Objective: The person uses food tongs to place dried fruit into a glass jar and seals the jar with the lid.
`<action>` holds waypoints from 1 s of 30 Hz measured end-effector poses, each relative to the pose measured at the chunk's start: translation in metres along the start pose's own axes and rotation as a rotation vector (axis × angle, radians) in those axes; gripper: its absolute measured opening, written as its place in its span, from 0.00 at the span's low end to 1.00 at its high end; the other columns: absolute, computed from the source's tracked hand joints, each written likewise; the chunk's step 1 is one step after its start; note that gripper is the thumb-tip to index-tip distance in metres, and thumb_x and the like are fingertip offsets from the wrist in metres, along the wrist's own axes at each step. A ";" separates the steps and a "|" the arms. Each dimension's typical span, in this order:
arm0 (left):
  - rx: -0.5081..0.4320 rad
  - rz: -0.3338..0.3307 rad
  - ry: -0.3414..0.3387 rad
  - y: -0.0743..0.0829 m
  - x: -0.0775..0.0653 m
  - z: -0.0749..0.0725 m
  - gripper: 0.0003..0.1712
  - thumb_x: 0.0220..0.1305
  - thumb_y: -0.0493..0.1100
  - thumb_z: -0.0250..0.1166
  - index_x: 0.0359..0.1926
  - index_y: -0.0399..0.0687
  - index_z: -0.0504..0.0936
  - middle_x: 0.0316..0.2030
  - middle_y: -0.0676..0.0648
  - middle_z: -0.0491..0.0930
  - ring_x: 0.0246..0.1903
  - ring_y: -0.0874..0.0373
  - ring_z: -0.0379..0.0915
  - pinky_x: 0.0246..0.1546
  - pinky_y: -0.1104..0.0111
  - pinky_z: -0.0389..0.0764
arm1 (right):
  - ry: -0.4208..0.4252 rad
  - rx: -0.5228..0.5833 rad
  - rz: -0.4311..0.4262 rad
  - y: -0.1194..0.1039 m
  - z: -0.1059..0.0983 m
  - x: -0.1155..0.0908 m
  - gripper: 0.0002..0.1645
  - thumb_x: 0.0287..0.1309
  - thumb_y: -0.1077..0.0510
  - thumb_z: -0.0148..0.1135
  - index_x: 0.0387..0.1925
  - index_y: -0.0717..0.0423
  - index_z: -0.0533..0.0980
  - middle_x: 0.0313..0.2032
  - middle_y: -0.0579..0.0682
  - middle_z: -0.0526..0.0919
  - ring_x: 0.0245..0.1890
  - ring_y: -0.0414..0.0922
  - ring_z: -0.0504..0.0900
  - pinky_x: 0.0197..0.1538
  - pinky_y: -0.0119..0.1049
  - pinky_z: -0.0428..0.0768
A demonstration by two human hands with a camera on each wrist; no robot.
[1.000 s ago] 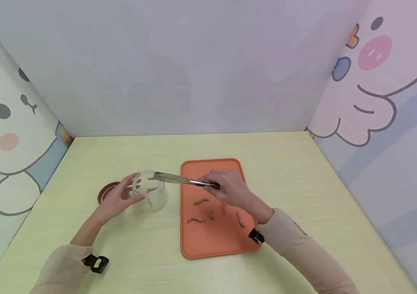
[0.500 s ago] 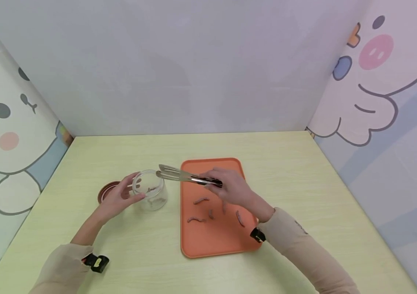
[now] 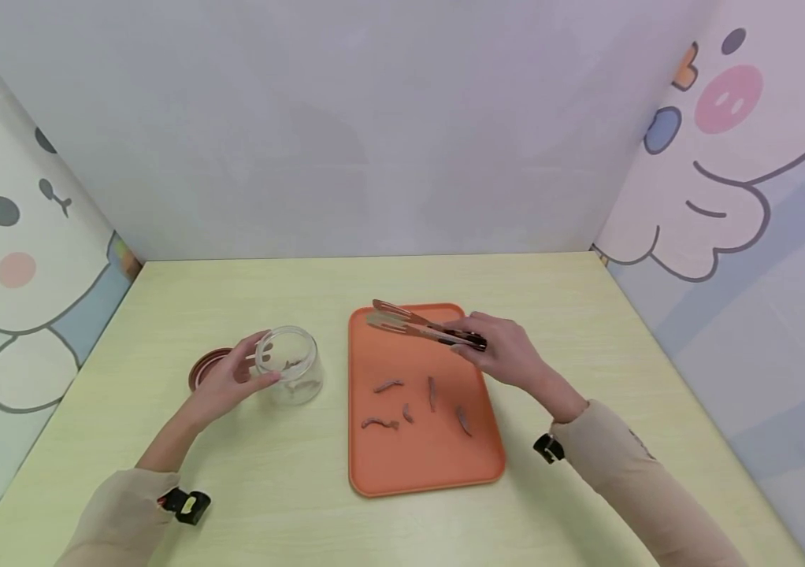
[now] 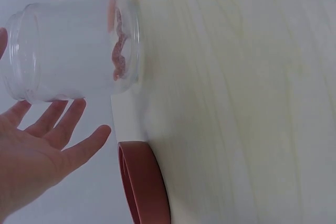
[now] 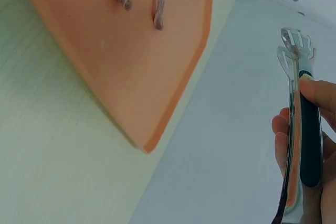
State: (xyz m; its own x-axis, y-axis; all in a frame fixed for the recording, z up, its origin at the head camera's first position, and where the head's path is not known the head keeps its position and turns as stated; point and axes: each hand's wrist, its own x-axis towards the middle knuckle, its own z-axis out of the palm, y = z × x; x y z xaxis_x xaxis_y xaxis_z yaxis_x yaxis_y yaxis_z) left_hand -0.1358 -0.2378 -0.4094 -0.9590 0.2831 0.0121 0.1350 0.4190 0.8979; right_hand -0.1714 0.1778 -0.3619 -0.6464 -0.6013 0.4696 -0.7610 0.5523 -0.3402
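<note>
A clear jar (image 3: 308, 387) stands on the table left of the orange tray (image 3: 424, 468). My left hand (image 3: 228, 383) holds it near the rim, thumb on the near side, fingers on the far side. Inside, wrinkled brownish strips (image 4: 119, 59) lie at the bottom. My right hand (image 3: 506, 352) grips metal tongs (image 5: 311, 140) by their dark handles, above the tray's upper part. The slotted tips stand apart and nothing shows between them. Several wrinkled strips (image 3: 432, 394) lie spread over the tray.
A reddish-brown round lid (image 4: 146, 182) lies on the table (image 3: 268, 488) behind and left of the jar, partly hidden by my left hand in the head view. Walls with cartoon pictures (image 3: 725, 98) enclose the table at the back and sides.
My right hand has drawn the tongs from over the jar's mouth rightward to above the tray, and their tips have spread apart. The left hand and jar stay put.
</note>
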 end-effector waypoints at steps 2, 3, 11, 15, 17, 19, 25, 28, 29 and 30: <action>0.001 -0.003 0.000 0.000 0.000 0.001 0.41 0.56 0.45 0.62 0.65 0.45 0.51 0.58 0.34 0.58 0.55 0.39 0.57 0.44 0.64 0.72 | 0.002 -0.002 0.016 0.005 -0.004 -0.006 0.18 0.48 0.59 0.65 0.44 0.51 0.76 0.26 0.39 0.71 0.18 0.34 0.64 0.19 0.30 0.64; 0.002 -0.001 0.000 0.000 0.000 0.001 0.41 0.56 0.45 0.62 0.65 0.44 0.51 0.58 0.34 0.58 0.55 0.39 0.58 0.44 0.64 0.72 | 0.001 -0.003 0.023 0.007 -0.005 -0.008 0.18 0.47 0.59 0.66 0.44 0.51 0.77 0.26 0.39 0.71 0.18 0.34 0.64 0.19 0.30 0.64; 0.001 -0.005 -0.002 0.002 0.000 0.001 0.40 0.57 0.43 0.61 0.66 0.44 0.50 0.58 0.33 0.57 0.55 0.37 0.57 0.45 0.61 0.71 | -0.060 0.002 0.058 0.029 -0.009 -0.034 0.20 0.48 0.58 0.65 0.47 0.48 0.76 0.26 0.35 0.69 0.17 0.33 0.61 0.20 0.30 0.63; 0.007 -0.012 -0.005 0.004 0.000 0.001 0.41 0.57 0.43 0.61 0.66 0.44 0.49 0.58 0.33 0.57 0.55 0.37 0.57 0.46 0.54 0.68 | -0.086 0.018 0.073 0.037 -0.007 -0.046 0.21 0.48 0.57 0.65 0.48 0.47 0.76 0.26 0.34 0.68 0.17 0.33 0.62 0.20 0.29 0.63; 0.007 -0.010 -0.009 0.004 0.001 0.000 0.41 0.57 0.43 0.61 0.66 0.44 0.49 0.58 0.32 0.57 0.55 0.37 0.57 0.47 0.52 0.67 | -0.093 0.022 0.071 0.040 -0.006 -0.050 0.22 0.48 0.57 0.65 0.48 0.48 0.75 0.27 0.34 0.69 0.18 0.33 0.63 0.20 0.29 0.64; 0.009 -0.008 -0.010 0.004 0.001 0.000 0.41 0.57 0.43 0.61 0.66 0.44 0.49 0.58 0.32 0.57 0.55 0.36 0.57 0.47 0.52 0.67 | -0.104 0.034 0.075 0.043 -0.004 -0.054 0.22 0.48 0.58 0.65 0.48 0.48 0.75 0.28 0.34 0.70 0.18 0.33 0.64 0.20 0.29 0.65; 0.011 -0.004 0.001 0.002 0.001 0.001 0.40 0.57 0.44 0.61 0.66 0.44 0.50 0.57 0.32 0.58 0.55 0.37 0.57 0.47 0.49 0.66 | -0.165 0.034 0.076 0.048 0.005 -0.061 0.21 0.49 0.58 0.64 0.48 0.47 0.75 0.29 0.35 0.71 0.19 0.32 0.64 0.20 0.28 0.65; 0.008 0.001 0.001 0.003 0.000 0.001 0.40 0.57 0.44 0.61 0.66 0.44 0.50 0.57 0.32 0.58 0.54 0.37 0.57 0.47 0.49 0.65 | -0.195 0.025 0.075 0.049 0.011 -0.063 0.21 0.49 0.57 0.64 0.48 0.47 0.75 0.29 0.36 0.71 0.20 0.32 0.64 0.20 0.28 0.65; 0.004 0.002 -0.001 0.003 0.000 0.001 0.40 0.57 0.43 0.61 0.66 0.44 0.50 0.57 0.31 0.58 0.55 0.37 0.57 0.47 0.49 0.65 | -0.204 0.026 0.073 0.049 0.013 -0.063 0.21 0.49 0.57 0.64 0.48 0.47 0.75 0.30 0.36 0.72 0.20 0.33 0.64 0.20 0.28 0.65; 0.005 0.003 -0.001 0.003 0.000 0.001 0.40 0.57 0.43 0.61 0.66 0.44 0.50 0.57 0.31 0.58 0.54 0.37 0.57 0.47 0.49 0.65 | -0.212 0.029 0.072 0.048 0.015 -0.064 0.21 0.49 0.58 0.64 0.48 0.46 0.75 0.30 0.36 0.72 0.20 0.33 0.64 0.21 0.28 0.65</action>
State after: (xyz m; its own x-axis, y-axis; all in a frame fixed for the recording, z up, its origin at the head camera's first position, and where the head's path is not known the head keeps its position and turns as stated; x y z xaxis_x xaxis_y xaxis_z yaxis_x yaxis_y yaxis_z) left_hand -0.1353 -0.2354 -0.4068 -0.9582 0.2856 0.0143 0.1391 0.4221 0.8958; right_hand -0.1677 0.2341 -0.4201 -0.6939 -0.6705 0.2625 -0.7117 0.5832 -0.3917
